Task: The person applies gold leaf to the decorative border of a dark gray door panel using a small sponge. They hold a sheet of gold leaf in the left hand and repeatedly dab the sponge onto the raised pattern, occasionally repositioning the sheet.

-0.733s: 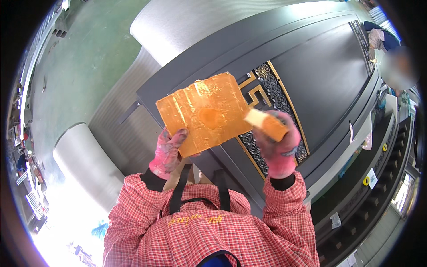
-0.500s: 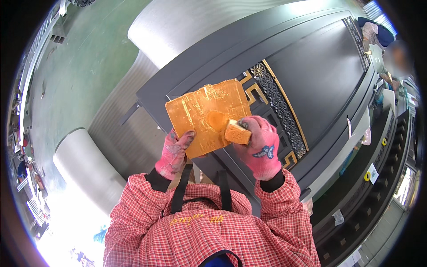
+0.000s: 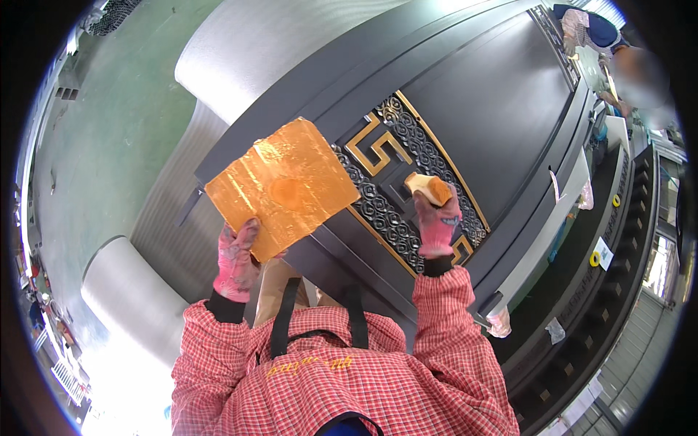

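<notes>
My left hand (image 3: 238, 258), in a stained pink glove, grips the lower corner of a flat board (image 3: 320, 178) coated with wet-looking gold paint. A round, darker patch marks the board's middle. In my gloved right hand (image 3: 438, 225) is a sponge block (image 3: 430, 187), pale on one part and gold-stained on another. The sponge hangs over the carved band of a dark grey door panel (image 3: 502, 94), apart from the board; whether it touches the panel I cannot tell. That band carries a gold angular key pattern (image 3: 372, 149), scrollwork (image 3: 378, 207) and thin gold edging strips.
Large pale rolls of sheet material lie at the left, one (image 3: 134, 291) nearer and one (image 3: 218, 58) farther. A dark slotted rack (image 3: 582, 320) runs along the right with yellow tape rolls (image 3: 595, 259). Another person (image 3: 589, 33) bends at the panel's far right end.
The sponge has come off the gold board and moved right, over the carved band. My left hand has carried the board left and turned it. The view has shifted slightly.
</notes>
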A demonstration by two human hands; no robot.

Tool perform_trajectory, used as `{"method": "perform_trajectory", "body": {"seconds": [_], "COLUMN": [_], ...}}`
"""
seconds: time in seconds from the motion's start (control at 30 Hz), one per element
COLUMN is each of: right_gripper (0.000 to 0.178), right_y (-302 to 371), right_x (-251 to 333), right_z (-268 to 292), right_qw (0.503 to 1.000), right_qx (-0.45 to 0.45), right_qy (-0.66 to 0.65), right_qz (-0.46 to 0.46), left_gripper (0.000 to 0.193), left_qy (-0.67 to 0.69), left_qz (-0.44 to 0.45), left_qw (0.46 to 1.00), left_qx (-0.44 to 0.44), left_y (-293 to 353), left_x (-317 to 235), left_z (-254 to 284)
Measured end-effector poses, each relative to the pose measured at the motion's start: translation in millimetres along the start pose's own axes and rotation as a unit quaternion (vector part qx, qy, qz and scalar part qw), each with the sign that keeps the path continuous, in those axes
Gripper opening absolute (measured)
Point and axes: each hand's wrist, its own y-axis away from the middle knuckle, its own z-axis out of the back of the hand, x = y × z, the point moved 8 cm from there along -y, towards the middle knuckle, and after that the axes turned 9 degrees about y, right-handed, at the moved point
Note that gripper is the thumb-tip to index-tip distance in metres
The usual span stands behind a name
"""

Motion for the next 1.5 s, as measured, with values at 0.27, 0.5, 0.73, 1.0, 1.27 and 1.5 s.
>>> {"method": "perform_trajectory", "body": {"seconds": [0.27,0.5,0.73,1.0,1.27,1.5], "right_gripper": [0.03,0.028,0.028,0.03,0.033,0.029], "right_y": [-42,-41,-19,3,-27,2], "right_x": [-78,-53,-52,-35,-55,-50], "right_z": [-36,-45,-51,-53,-42,-59], "right_qw": [0.999,0.997,0.995,0.993,0.995,0.988], "right_qx": [0.004,0.038,0.05,0.097,0.04,0.102], "right_qy": [-0.021,0.023,0.081,0.069,0.088,0.101], "right_qz": [-0.036,-0.063,-0.004,-0.024,-0.028,-0.049], "left_gripper": [0.041,0.041,0.043,0.044,0.042,0.039], "left_qy": [-0.04,-0.039,-0.037,-0.048,-0.041,0.001], "left_qz": [-0.02,-0.012,-0.014,-0.015,-0.016,0.002], "left_qw": [0.998,0.997,0.998,0.997,0.997,1.0], "left_qx": [-0.047,-0.062,-0.052,-0.05,-0.062,-0.022], "left_y": [-3,-4,-10,-12,-11,-14], "left_x": [-8,-7,-5,-6,-7,-4], "left_z": [1,-1,-7,-7,-8,2]}}
